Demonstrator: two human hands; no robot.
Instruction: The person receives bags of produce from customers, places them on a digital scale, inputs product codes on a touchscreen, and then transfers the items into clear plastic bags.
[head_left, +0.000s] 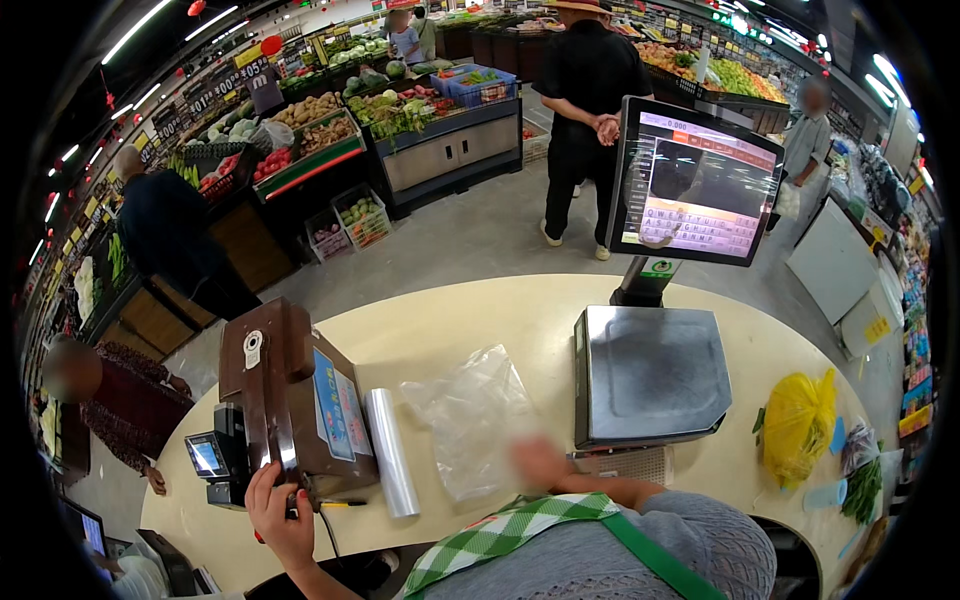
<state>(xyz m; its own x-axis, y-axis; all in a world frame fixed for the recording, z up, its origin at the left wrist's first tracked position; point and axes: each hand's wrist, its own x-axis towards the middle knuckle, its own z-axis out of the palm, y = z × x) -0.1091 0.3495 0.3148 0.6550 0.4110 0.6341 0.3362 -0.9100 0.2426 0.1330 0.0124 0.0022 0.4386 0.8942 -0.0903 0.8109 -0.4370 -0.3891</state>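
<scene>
Our left hand (280,515) grips the near corner of the brown sealing machine (295,405) at the counter's (480,310) left edge, steadying it; our right hand (540,462), blurred, grip unclear, hovers beside the clear plastic bag (475,415) lying flat before the scale (650,372).

Supermarket produce section: vegetable displays (330,125) in crates along the aisles, shoppers standing on the floor, and a weighing station with a scale (650,375), touchscreen (695,182) and bag roll (392,452) on a curved surface (470,320).

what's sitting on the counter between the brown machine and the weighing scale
In the head view, a roll of clear bags lies beside the brown machine, then a loose clear plastic bag before the scale.
</scene>
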